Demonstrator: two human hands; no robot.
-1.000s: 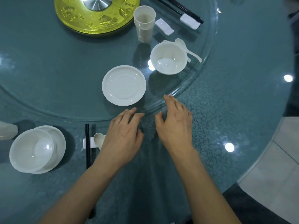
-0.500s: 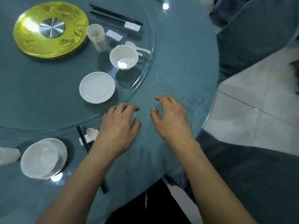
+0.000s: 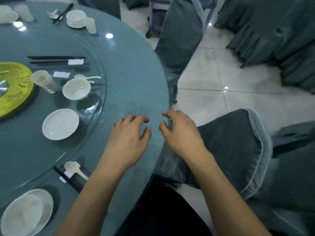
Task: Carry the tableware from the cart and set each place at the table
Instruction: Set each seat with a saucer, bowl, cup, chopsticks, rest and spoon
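Observation:
My left hand [image 3: 128, 138] hovers over the blue table [image 3: 136, 86] near its right edge, fingers loosely curled, holding nothing. My right hand [image 3: 180, 132] is beside it at the table's rim, also empty with relaxed fingers. On the glass turntable [image 3: 100, 99] sit a white plate [image 3: 60, 124], a white bowl [image 3: 76, 89], a spoon [image 3: 87, 77], stacked cups [image 3: 43, 80], two white rests [image 3: 61, 74] and black chopsticks [image 3: 56, 59]. A set place at the lower left has a bowl on a plate [image 3: 25, 213], a spoon [image 3: 73, 167] and chopsticks [image 3: 66, 179].
A gold centrepiece [image 3: 13, 89] lies at the left edge. Another set place [image 3: 75, 18] with a cup [image 3: 90, 25] is at the far side. Covered chairs [image 3: 235, 150] [image 3: 180, 36] stand close to the table's right edge, with white tiled floor [image 3: 221, 82] beyond and a cart [image 3: 156, 17] behind.
The view has swung to the right along the table's rim. Both hands stayed empty and moved toward the table's right edge; chairs and floor came into sight.

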